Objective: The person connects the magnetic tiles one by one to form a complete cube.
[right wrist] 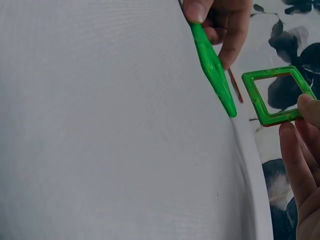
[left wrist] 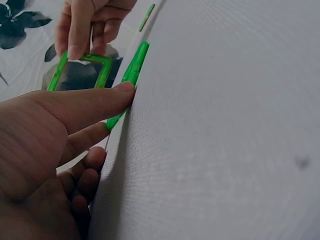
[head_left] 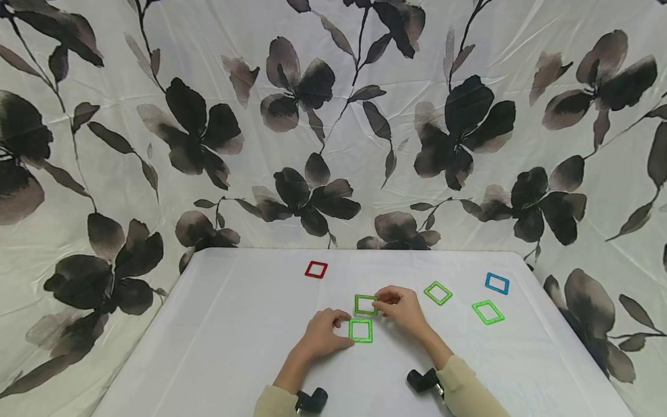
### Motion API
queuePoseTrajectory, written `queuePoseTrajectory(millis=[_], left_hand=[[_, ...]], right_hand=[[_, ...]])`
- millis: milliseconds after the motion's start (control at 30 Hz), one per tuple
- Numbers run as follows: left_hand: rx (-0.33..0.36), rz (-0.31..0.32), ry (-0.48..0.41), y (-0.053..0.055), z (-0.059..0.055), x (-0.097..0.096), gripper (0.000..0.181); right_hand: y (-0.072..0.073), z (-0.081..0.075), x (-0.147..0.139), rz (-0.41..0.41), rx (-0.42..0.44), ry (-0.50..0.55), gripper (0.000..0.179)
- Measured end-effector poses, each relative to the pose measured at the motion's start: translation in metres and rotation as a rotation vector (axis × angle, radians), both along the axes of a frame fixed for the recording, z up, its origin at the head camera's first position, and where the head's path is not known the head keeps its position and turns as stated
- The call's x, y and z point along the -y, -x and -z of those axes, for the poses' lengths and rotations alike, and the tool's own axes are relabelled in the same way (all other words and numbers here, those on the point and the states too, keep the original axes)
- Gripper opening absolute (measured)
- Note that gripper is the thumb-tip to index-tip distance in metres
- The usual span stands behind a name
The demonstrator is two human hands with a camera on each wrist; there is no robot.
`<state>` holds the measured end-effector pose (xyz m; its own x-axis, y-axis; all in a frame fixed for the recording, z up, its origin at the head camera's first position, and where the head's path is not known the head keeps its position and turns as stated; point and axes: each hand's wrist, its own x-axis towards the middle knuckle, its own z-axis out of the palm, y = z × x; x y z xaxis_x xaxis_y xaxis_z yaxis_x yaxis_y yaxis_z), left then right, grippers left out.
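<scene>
Two green square frames, open in the middle, are at the centre of the table in the head view. My left hand (head_left: 324,334) holds the nearer green square frame (head_left: 371,330) by its left side, thumb and a finger on its edge. That frame lies flat at the tabletop and shows edge-on as a green strip (left wrist: 135,65) in the left wrist view. My right hand (head_left: 405,310) pinches the other green square frame (head_left: 356,305) at its right side. In the right wrist view this raised frame (right wrist: 257,100) is tilted and apart from the nearer one.
A red square frame (head_left: 308,269) lies towards the back of the white table (head_left: 219,336). To the right are two green frames (head_left: 430,289) (head_left: 480,315) and a blue frame (head_left: 497,289). A flower-patterned cloth (head_left: 385,156) hangs behind the table.
</scene>
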<state>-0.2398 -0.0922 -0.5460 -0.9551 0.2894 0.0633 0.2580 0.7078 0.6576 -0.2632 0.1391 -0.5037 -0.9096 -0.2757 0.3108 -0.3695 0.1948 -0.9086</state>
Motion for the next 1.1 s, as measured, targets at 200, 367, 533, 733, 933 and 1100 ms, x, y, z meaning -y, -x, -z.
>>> queuePoseTrajectory(millis=[200,367,533,733,933,1100], left_hand=[[-0.007,-0.008,0.001,0.001,-0.003,-0.001,0.048],[-0.011,-0.010,0.005,0.001,-0.002,-0.001,0.049],[-0.003,-0.020,0.005,0.001,0.000,-0.001,0.049],[-0.010,-0.022,-0.002,0.003,0.000,-0.001,0.049],[-0.001,-0.025,-0.004,0.002,0.000,-0.001,0.049],[0.001,-0.030,-0.002,0.002,0.000,-0.002,0.049]], right_hand=[[0.000,0.000,0.001,-0.022,0.008,-0.011,0.015],[-0.002,0.001,0.003,-0.043,0.011,0.000,0.015],[-0.003,0.000,0.006,-0.047,0.005,-0.009,0.014],[-0.003,0.000,0.006,-0.044,-0.003,-0.020,0.012],[-0.004,0.002,0.007,-0.055,0.018,-0.025,0.013],[0.007,0.022,0.004,-0.041,0.024,-0.026,0.012]])
